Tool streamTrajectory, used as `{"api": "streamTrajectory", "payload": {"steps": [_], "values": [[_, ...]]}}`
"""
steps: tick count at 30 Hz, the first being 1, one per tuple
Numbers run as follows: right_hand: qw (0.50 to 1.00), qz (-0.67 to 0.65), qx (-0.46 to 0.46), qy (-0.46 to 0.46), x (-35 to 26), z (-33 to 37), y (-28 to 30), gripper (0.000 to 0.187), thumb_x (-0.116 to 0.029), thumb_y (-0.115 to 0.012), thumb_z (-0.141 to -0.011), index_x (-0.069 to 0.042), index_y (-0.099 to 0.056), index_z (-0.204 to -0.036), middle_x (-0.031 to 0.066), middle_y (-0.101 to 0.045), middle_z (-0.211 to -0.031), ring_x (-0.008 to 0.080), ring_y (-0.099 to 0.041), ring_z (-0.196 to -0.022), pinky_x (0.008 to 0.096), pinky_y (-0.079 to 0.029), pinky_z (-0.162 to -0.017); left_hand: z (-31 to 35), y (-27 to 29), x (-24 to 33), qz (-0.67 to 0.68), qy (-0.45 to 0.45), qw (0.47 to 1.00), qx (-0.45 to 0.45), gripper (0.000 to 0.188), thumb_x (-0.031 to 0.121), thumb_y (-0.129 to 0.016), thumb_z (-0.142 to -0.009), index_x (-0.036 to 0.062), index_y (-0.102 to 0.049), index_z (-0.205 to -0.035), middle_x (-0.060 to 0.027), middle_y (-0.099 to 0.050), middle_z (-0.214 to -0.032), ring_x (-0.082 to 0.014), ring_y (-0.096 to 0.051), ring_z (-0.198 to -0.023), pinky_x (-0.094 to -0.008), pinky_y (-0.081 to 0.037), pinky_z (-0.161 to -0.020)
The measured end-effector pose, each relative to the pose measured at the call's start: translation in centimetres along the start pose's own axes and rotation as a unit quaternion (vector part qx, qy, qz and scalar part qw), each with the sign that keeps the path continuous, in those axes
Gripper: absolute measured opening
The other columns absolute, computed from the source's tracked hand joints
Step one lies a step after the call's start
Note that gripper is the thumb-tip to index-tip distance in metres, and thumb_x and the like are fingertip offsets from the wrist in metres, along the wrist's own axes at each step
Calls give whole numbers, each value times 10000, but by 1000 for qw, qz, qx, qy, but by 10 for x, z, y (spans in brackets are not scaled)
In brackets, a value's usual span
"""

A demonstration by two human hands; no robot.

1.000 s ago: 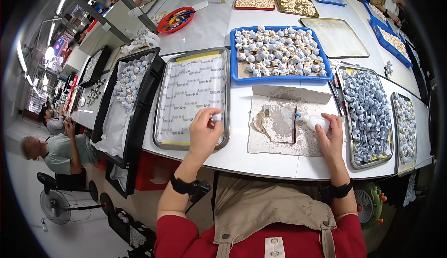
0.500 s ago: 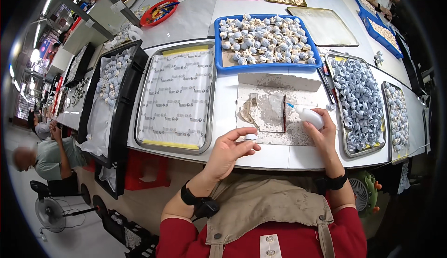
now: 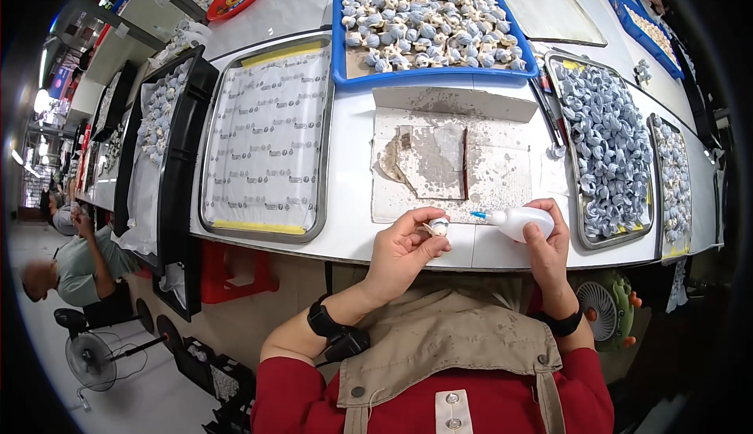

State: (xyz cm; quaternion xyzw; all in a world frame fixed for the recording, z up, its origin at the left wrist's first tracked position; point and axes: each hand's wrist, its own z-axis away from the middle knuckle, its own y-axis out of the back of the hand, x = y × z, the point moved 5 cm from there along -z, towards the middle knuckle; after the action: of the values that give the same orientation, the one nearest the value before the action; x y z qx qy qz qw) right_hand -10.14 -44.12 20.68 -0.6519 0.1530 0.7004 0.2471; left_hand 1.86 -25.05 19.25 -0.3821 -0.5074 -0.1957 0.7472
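While the left hand [image 3: 404, 250] pinches a small, rounded white-and-blue piece [image 3: 438, 228] between narrowed thumb and fingers, the right hand [image 3: 547, 239] wraps a translucent white plastic squeeze bottle [image 3: 511, 221], its blue nozzle facing the piece across a small gap. Both hands are by the front edge of the white tabletop [image 3: 351, 159], where bare surface separates the stained grey cardboard sheet [image 3: 503, 161] from the paper-lined rectangular metal tray [image 3: 322, 159] at left
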Motion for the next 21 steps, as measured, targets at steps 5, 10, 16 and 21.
{"api": "streamTrajectory", "payload": {"steps": [5,10,16,21], "values": [[994,-37,58,88,12,-3,5,287,-242,-632,-884,-48,-490,-1040,10,-547,-911,57,-503,-818,206,-415,-716,4,0,-11,-104,-54,993,25,362,21,-598,-890,-28,-465,-1223,-98,-573,-1141,-127,-621,-886,-228,-519,-737],[993,-50,49,93,9,-8,1,257,-216,-626,-894,-47,-494,-1036,5,-559,-883,54,-504,-789,196,-413,-700,0,-1,-9,-59,-79,994,44,366,21,-614,-879,-22,-479,-1216,-80,-578,-1092,-121,-620,-873,-232,-520,-724],[993,-42,46,105,11,-12,0,242,-215,-621,-900,-55,-506,-1039,10,-571,-869,53,-517,-764,194,-430,-657,-1,-3,-8,-79,-92,991,56,356,8,-611,-874,-16,-487,-1207,-77,-588,-1047,-105,-615,-837,-215,-507,-709],[992,-50,51,109,9,-12,0,240,-217,-622,-899,-57,-509,-1037,10,-589,-881,53,-530,-759,192,-433,-653,-6,-2,-8,-80,-103,991,36,346,23,-608,-877,-9,-488,-1200,-71,-617,-953,-104,-622,-829,-208,-504,-717]]}}
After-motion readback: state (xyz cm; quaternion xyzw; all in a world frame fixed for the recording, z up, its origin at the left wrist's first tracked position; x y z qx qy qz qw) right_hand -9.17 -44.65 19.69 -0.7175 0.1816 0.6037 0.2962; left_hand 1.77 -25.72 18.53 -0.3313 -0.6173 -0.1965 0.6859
